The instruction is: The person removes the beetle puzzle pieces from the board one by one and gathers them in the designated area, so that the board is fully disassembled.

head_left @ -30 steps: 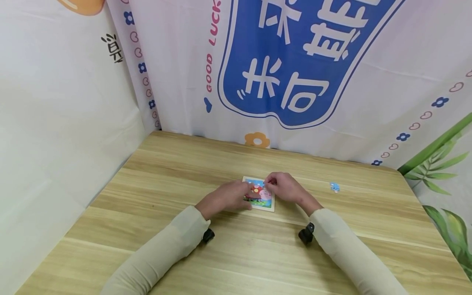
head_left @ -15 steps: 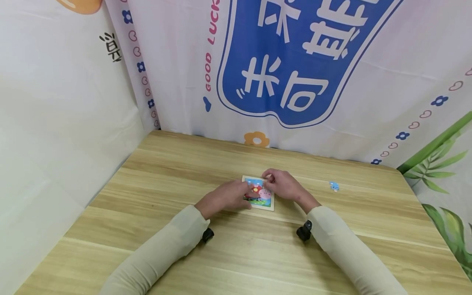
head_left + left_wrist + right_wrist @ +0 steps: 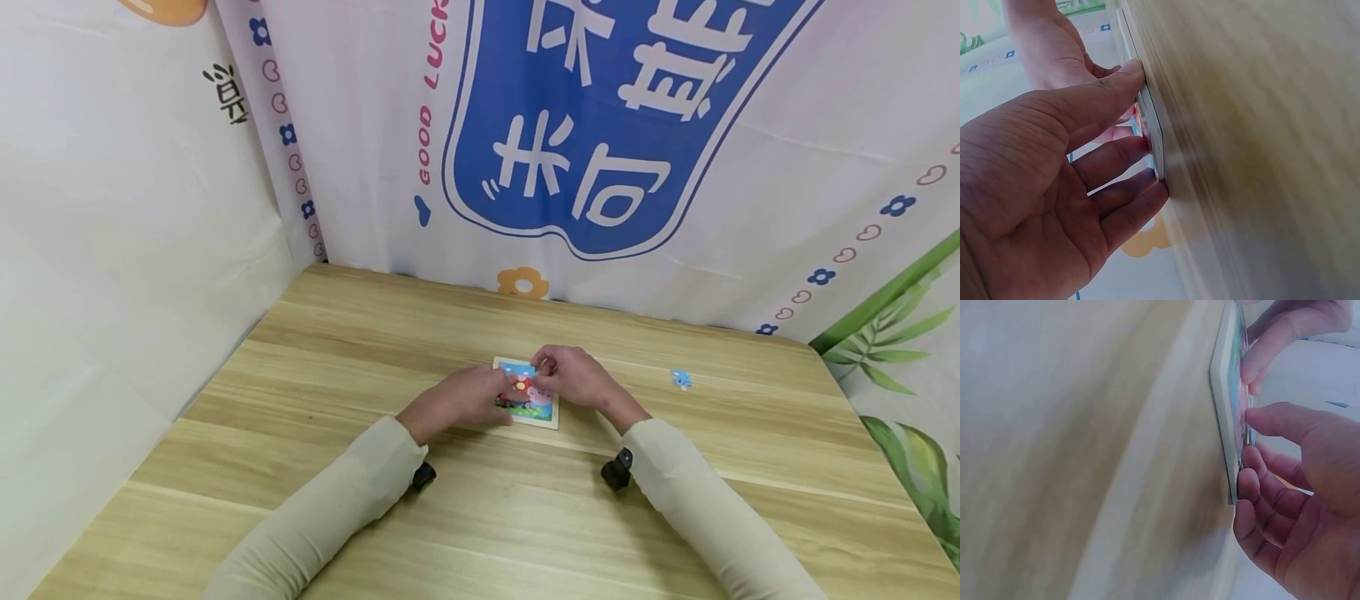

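A small square jigsaw puzzle [image 3: 536, 412] with a pale frame and a bright cartoon picture lies on the wooden table. My left hand [image 3: 467, 400] holds it at the left side, thumb at the front edge [image 3: 1147, 106] and other fingertips along the side and over the picture. At the far right corner, my right hand [image 3: 576, 375] pinches a thin puzzle piece [image 3: 1248, 435] between thumb and forefinger, right at the picture surface. Its other fingers are curled beside the frame. The hands partly hide the picture. To the right lies a loose blue puzzle piece [image 3: 681, 380].
The wooden table [image 3: 480, 517] meets a printed cloth [image 3: 375, 167] along its back edge. A white cloth wall [image 3: 135, 250] borders the left side. Printed green leaves [image 3: 885, 350] show past the right edge. Each sleeve has a black wrist camera [image 3: 617, 471] below it.
My right fingers have shifted slightly at the puzzle's far right corner, with the forefinger lifting and arching more. The left hand, the puzzle and the loose piece stay in place.
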A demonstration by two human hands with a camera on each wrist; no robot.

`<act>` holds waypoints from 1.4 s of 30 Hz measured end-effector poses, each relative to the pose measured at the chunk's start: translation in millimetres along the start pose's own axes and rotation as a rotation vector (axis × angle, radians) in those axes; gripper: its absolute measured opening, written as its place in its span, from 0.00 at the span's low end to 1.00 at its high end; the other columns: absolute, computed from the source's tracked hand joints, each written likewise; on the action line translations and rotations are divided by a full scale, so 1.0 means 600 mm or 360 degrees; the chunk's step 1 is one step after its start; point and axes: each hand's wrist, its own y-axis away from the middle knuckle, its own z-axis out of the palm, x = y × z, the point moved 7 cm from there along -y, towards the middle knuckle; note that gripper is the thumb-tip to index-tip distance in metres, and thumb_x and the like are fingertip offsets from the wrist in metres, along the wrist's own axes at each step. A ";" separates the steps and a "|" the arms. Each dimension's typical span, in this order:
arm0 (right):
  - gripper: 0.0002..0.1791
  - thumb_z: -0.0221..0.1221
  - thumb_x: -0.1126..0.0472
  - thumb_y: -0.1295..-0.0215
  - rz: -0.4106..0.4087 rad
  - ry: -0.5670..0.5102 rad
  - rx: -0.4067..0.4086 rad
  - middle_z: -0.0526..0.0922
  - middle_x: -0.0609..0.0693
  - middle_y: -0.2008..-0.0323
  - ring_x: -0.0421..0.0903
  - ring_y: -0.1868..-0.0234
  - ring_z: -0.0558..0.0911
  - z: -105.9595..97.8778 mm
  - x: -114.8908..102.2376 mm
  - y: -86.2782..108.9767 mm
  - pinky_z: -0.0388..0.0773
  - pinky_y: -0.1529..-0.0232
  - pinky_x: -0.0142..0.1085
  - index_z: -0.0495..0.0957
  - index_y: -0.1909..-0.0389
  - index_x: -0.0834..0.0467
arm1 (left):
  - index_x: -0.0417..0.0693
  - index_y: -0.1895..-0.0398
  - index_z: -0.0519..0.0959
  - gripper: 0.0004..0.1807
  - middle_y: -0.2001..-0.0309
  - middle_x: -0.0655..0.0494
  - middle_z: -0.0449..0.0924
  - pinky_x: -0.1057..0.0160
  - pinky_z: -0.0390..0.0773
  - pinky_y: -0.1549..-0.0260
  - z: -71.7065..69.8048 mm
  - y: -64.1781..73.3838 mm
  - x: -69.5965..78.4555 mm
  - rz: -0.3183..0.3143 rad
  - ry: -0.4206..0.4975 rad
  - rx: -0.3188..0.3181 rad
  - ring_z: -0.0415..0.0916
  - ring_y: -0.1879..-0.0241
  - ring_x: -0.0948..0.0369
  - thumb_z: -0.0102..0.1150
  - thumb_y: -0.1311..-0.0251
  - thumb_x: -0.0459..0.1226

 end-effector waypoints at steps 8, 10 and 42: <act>0.11 0.67 0.62 0.33 -0.0010 -0.0064 0.0064 0.83 0.47 0.66 0.44 0.66 0.80 -0.011 -0.011 0.002 0.78 0.64 0.38 0.82 0.53 0.60 | 0.48 0.42 0.86 0.22 0.46 0.57 0.85 0.64 0.69 0.72 0.000 -0.002 -0.002 -0.0020 0.0039 -0.0010 0.68 0.73 0.64 0.73 0.37 0.46; 0.08 0.64 0.61 0.31 -0.0007 -0.0016 0.0087 0.83 0.46 0.66 0.43 0.67 0.79 -0.014 -0.015 0.001 0.77 0.65 0.38 0.83 0.54 0.58 | 0.49 0.41 0.86 0.22 0.46 0.57 0.85 0.65 0.68 0.72 0.000 -0.002 -0.002 -0.0019 0.0045 -0.0009 0.68 0.72 0.64 0.73 0.37 0.46; 0.05 0.61 0.60 0.27 0.0083 0.0006 0.0225 0.84 0.48 0.60 0.47 0.60 0.78 -0.051 -0.001 0.025 0.75 0.57 0.43 0.86 0.60 0.54 | 0.58 0.37 0.82 0.24 0.37 0.55 0.80 0.64 0.71 0.64 0.000 0.000 0.000 0.0005 0.0055 -0.0019 0.74 0.63 0.64 0.73 0.37 0.45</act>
